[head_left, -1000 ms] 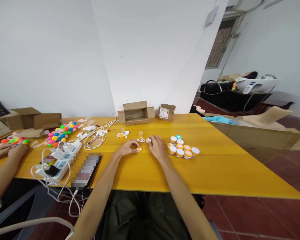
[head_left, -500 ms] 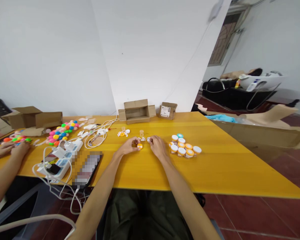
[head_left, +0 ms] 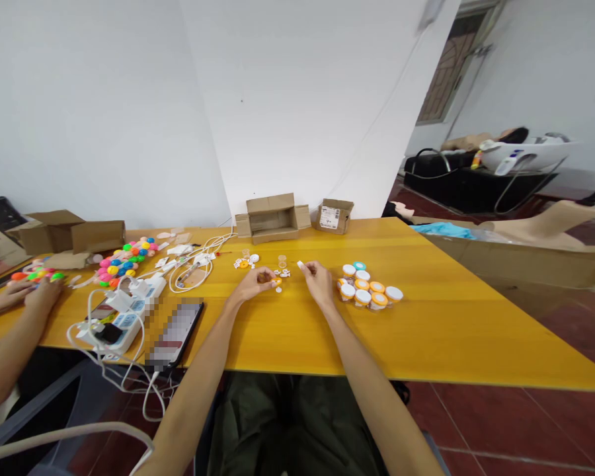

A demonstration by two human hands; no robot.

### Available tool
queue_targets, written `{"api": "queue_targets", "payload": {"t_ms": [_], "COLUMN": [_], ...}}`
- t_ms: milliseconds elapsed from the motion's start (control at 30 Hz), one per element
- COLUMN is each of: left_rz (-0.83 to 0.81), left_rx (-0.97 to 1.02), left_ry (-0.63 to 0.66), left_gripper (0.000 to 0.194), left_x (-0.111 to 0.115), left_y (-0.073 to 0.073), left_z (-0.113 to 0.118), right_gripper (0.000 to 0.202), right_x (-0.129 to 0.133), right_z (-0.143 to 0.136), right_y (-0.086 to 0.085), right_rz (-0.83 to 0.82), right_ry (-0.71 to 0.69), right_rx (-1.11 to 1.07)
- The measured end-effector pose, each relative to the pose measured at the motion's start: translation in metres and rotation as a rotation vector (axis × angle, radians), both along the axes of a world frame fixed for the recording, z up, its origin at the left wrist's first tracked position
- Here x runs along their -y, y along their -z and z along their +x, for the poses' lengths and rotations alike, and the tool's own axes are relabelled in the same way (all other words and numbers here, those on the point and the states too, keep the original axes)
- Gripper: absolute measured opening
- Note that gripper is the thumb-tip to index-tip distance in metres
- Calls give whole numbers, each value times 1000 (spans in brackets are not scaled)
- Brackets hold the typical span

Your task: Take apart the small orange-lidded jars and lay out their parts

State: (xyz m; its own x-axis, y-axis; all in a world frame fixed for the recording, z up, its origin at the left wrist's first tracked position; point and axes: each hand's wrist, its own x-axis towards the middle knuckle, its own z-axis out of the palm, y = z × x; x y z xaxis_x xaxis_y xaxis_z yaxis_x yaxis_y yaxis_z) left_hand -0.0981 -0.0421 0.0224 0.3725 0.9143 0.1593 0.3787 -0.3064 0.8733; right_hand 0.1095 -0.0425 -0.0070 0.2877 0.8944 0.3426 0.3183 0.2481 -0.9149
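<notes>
Orange piece point(head_left: 276, 282) is sitting in the left hand point(head_left: 265, 283), pinched at the fingertips over the near middle of the table point(head_left: 426, 337). It's too small and half covered, so I can't tell which way it's facing or where its long axis is running. A whitish bit point(head_left: 278, 289) is showing right under it; can't tell if that's part of it. Right hand point(head_left: 311, 272) is gripping a white lid point(head_left: 300, 264) that's standing tilted, edge-on, its far side hidden by the hand.

Container-wise, a little clear jar point(head_left: 282, 261) is standing between and beyond the hands, with small white pieces point(head_left: 281, 272) lying just in front. A bunch of capped jars point(head_left: 369, 289) is crowding together right of the right hand; lids are hiding most of what's inside, and the rest is too blurry to name. An open cardboard box point(head_left: 272, 223) is facing this way at the back. Phone point(head_left: 176, 334) screen is pixelated, and another person's arms point(head_left: 32, 317) are getting cut off by the left edge.
</notes>
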Motion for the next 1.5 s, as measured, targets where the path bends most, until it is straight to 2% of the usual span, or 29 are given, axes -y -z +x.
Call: {"api": "queue_targets", "payload": {"t_ms": [200, 300, 467, 1000, 1300, 1500], "left_rz": [46, 59, 63, 140, 108, 146], "left_rx": [-33, -29, -23, -55, -57, -81], "left_ry": [-37, -40, -39, -111, -65, -52], "left_gripper": [35, 32, 28, 19, 15, 18], "left_x": [-1, -1, -1, -3, -4, -2], "left_y": [0, -1, -2, 1, 7, 4], "left_z": [-2, -1, -1, -2, -2, -1], "right_gripper": [45, 46, 45, 50, 50, 49], "right_x": [-5, -5, -2, 1, 3, 4], "right_z": [4, 5, 5, 4, 3, 2], "right_y": [4, 4, 0, -3, -7, -8], "right_rz": [2, -19, -29, -25, -40, -48], "right_ry": [-88, -131, -124, -133, -143, -191], "right_rx": [-245, -334, -411, -404, -429, -438]}}
